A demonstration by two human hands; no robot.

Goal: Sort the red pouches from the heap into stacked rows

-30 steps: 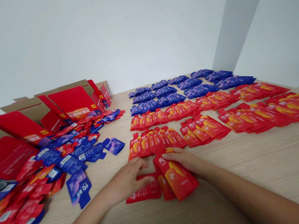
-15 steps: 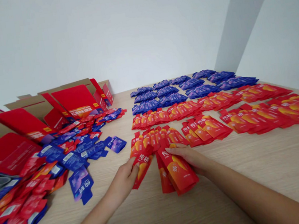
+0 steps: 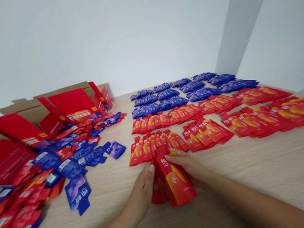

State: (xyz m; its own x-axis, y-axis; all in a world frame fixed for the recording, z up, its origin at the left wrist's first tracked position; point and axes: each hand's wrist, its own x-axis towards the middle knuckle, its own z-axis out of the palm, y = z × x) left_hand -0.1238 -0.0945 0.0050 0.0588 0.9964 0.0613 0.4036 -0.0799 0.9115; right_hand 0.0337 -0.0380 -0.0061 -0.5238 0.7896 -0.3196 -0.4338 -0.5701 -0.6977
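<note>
Several red spouted pouches with orange fruit print (image 3: 178, 185) are gathered in a small overlapping bunch above the near part of the table. My right hand (image 3: 189, 166) is closed on the bunch, thumb pressed on the top pouch near its neck. At the bunch's left side, my left hand (image 3: 143, 190) grips the darker pouches underneath, its thumb lying along their edge; its other fingers are mostly hidden. Just beyond both hands, a row of overlapping red pouches (image 3: 145, 148) lies flat, with another fanned red group (image 3: 207, 133) to its right.
Blue pouches (image 3: 173, 103) lie in fanned groups at the back. A mixed heap of red and blue pouches (image 3: 69, 168) spreads on the left, before open red cartons (image 3: 69, 102). Single blue pouches (image 3: 78, 193) lie near the heap. A white wall rises behind the wooden table (image 3: 255, 175).
My left hand has brought its single red pouch rightward against the bunch in my right hand, closing the gap between them. The view has shifted slightly.
</note>
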